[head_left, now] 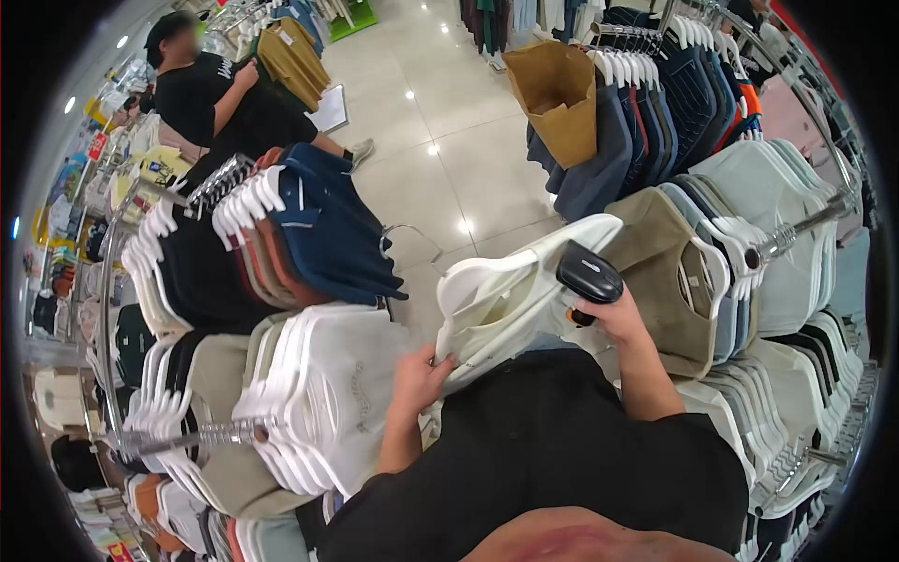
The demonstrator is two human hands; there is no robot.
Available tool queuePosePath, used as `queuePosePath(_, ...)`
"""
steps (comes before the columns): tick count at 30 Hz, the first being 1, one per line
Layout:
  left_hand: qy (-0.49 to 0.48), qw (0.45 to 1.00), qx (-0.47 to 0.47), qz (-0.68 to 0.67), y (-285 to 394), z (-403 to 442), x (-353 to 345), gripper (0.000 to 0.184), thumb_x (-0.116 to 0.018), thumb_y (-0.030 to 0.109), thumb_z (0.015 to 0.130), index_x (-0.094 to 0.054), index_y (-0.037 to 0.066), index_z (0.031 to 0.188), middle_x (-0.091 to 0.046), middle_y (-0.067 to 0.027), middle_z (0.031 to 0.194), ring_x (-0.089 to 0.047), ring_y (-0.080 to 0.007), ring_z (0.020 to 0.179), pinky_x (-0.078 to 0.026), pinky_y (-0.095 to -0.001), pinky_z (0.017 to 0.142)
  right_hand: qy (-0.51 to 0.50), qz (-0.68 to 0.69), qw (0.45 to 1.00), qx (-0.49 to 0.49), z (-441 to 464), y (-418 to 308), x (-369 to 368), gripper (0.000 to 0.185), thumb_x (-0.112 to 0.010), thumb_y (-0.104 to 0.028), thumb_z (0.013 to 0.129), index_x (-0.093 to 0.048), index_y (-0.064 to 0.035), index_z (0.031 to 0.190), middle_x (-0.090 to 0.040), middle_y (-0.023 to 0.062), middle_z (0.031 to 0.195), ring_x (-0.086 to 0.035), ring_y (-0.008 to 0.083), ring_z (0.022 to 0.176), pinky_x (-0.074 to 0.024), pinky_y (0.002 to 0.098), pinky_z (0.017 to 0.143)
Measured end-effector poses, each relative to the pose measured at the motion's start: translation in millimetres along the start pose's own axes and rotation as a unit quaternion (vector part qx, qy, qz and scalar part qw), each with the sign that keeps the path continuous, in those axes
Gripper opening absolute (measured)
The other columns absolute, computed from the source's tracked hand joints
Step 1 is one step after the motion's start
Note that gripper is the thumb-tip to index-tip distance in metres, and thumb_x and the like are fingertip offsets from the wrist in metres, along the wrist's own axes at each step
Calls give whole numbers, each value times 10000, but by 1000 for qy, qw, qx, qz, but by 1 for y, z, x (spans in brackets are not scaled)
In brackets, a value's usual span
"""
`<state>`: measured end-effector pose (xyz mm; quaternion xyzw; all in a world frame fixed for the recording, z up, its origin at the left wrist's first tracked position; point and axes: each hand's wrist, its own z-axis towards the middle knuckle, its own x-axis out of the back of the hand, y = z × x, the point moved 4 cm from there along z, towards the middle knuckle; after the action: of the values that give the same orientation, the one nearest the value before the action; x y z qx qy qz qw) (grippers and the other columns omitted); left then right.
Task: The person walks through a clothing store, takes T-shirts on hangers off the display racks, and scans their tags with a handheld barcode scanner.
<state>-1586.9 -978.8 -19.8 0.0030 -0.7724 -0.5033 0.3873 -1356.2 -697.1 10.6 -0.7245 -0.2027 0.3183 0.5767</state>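
My left hand is closed on the edge of a pale, cream-coloured shirt, which hangs on a white plastic hanger with a metal hook pointing away to the left. In my right hand is a black handheld barcode scanner, its head over the right part of the shirt and hanger. The fingers wrap round the scanner's grip, where a bit of orange shows. Part of the shirt lies hidden behind the scanner and hanger.
Left of me stands a rack with white shirts and navy polo shirts. On the right hang a brown shirt and dark garments, with a brown paper bag before them. A person in black stands beyond the left rack.
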Motion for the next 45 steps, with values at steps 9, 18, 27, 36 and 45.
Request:
queuePosePath(9,50,993,95,42,-10,135,44,326,-718,255,899,-729,49,1151,-706,-197,814,-676,-339,714,-512,-394,686,-110,-40,993,-18,206,16,-24,292,-831,-46,811,-696,-10,1066,-679,4,846,-623,94,734,-500,291,655)
queuePosePath(18,121,984,122,49,9,244,104,249,-723,197,888,-736,20,1062,-729,-196,851,-714,-316,764,-534,-382,745,-215,-75,973,-41,358,7,-50,385,-859,-125,830,-708,-9,1165,-738,18,1024,-609,108,946,-501,305,896)
queuePosePath(27,153,981,115,34,7,301,124,214,-725,172,897,-732,6,1031,-740,-156,830,-650,-194,687,-519,-335,711,-146,-85,985,-43,390,1,-28,411,-866,-72,809,-709,-2,1182,-745,28,1056,-635,101,942,-517,300,894)
queuePosePath(36,181,980,78,2,10,326,140,221,-722,153,909,-723,-15,1054,-746,-154,844,-679,-179,724,-520,-320,717,-136,-80,983,-90,390,9,-20,357,-842,-52,826,-711,11,1153,-738,5,1023,-608,77,924,-507,278,858)
queuePosePath(45,188,977,93,39,12,323,150,201,-737,167,890,-718,5,1007,-658,-180,742,-624,-277,611,-490,-349,626,-138,-112,980,-88,402,11,-30,396,-862,-34,787,-710,20,1149,-748,38,1010,-638,106,906,-527,302,853)
